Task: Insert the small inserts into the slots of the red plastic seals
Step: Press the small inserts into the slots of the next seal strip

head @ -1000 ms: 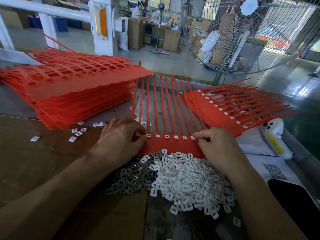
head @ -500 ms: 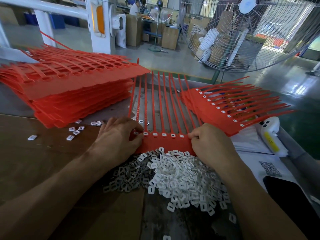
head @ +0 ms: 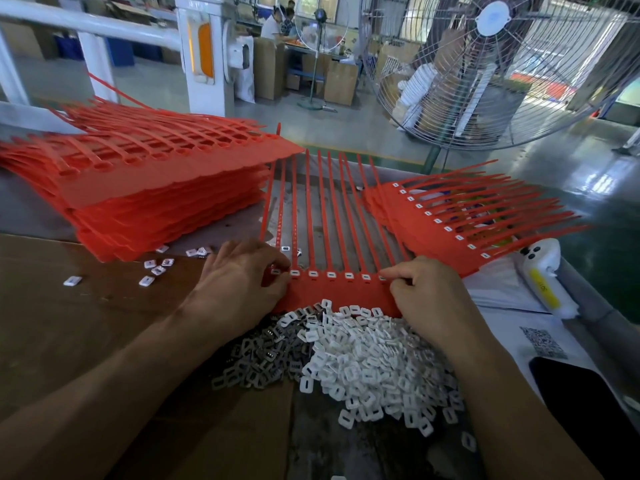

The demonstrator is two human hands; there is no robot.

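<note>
Hundreds of small white inserts [head: 367, 368] heaped nearest, at 6 o'clock. Just beyond, red seal strip [head: 332, 289] lies flat, tails toward 12; white inserts seated in its slot row. Left hand [head: 239, 282] pinches strip's 9 o'clock end, thumb and fingers curled on it. Right hand [head: 426, 292] grips 3 o'clock end, fingers curled. Stack of red seals [head: 156, 192] at 10; filled seals [head: 450, 223] at 2; fan [head: 491, 71] beyond.

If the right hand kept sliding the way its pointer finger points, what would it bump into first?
The right hand points leftward along the red seal strip, so it would probably meet the white inserts seated in that row first, then the left hand at the far end.
</note>
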